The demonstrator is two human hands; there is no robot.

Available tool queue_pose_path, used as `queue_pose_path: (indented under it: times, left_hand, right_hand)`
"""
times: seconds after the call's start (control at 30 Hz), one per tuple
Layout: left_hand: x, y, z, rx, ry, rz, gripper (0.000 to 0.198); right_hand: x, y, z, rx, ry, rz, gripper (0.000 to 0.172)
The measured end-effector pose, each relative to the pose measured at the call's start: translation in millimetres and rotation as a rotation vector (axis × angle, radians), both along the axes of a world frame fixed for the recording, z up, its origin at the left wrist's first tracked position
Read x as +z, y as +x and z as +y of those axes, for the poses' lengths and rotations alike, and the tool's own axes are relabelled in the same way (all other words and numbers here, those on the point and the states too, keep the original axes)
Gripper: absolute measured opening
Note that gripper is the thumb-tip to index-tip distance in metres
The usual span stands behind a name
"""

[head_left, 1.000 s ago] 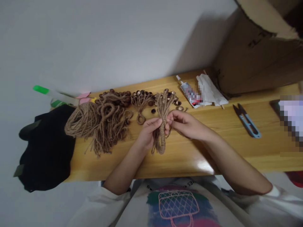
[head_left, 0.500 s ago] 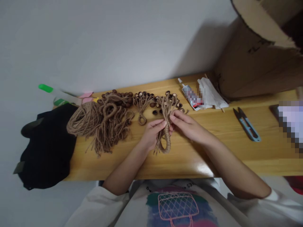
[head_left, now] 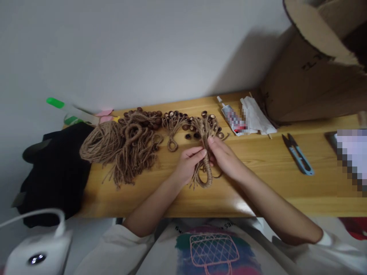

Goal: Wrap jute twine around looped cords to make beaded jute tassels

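My left hand (head_left: 187,164) and my right hand (head_left: 225,156) both pinch a jute twine bundle (head_left: 204,168) at its wrapped neck, over the wooden table (head_left: 258,183). The bundle ends in a wrapped loop near me, and its far strands carry brown wooden beads (head_left: 210,118). Both hands are closed on the twine. Left of them lie a smaller beaded twine loop (head_left: 172,131), a heap of finished twine pieces (head_left: 137,147) and a loose coil of jute twine (head_left: 99,145).
A glue tube (head_left: 231,114) and white tissue (head_left: 256,116) lie at the back. Blue thread snips (head_left: 298,154) rest to the right. A cardboard box (head_left: 312,72) stands at back right. A black bag (head_left: 54,172) hangs off the left end; a white device (head_left: 37,250) sits at bottom left.
Both hands and the twine bundle have shifted slightly right and towards me. The right hand has slid down along the wrapped neck. A white device has come into view at bottom left.
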State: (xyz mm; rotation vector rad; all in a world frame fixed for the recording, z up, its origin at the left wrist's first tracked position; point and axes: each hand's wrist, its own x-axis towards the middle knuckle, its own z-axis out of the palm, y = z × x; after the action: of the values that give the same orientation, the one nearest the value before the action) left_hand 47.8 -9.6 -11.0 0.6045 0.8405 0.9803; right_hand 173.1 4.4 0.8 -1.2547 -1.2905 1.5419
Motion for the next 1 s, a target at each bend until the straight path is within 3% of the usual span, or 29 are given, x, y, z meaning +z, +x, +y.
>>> queue_pose_path:
  times: [0.1, 0.37, 0.73, 0.87, 1.0]
  left_hand:
    - [-0.6, 2, 0, 0.006, -0.026, -0.041, 0.031]
    - [7.2, -8, 3, -0.036, -0.096, -0.257, 0.019]
    - [11.3, -14, -2, -0.101, -0.08, -0.307, 0.02]
    - [12.2, -15, -5, -0.125, -0.076, -0.337, 0.025]
    - [10.7, -18, -4, -0.204, -0.076, -0.367, 0.027]
  right_hand:
    - [-2.1, -1, -2, -0.055, 0.054, -0.067, 0.052]
    - [9.7, -5, -4, -0.025, -0.116, 0.282, 0.046]
    - [17.4, 3, -4, 0.244, -0.174, 0.404, 0.037]
    - [16.5, 2, -6, 0.262, -0.266, 0.443, 0.039]
    - [16.2, 5, -5, 0.262, -0.251, 0.445, 0.032]
